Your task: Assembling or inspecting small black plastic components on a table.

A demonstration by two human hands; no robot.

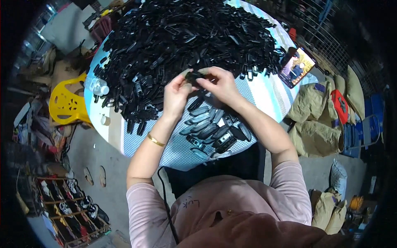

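Observation:
At the near edge of the big pile, my left hand (176,94) and my right hand (222,85) meet with their fingers closed on one small black plastic piece (193,77). Fingers cover much of it, so its exact shape does not show. A large heap of black plastic pieces (186,37), many long, rounded and glossy, spreads over the far part of the table. Between my forearms, closer to my body, lies a smaller group of similar black and grey pieces (206,126).
The round table (263,93) has a patterned cover. A phone (297,68) leans at its right edge; a clear bottle (98,87) and a small white cup (105,120) are at the left. Beyond stand a yellow chair (66,101), brown sacks (314,138) and a shoe rack (70,211).

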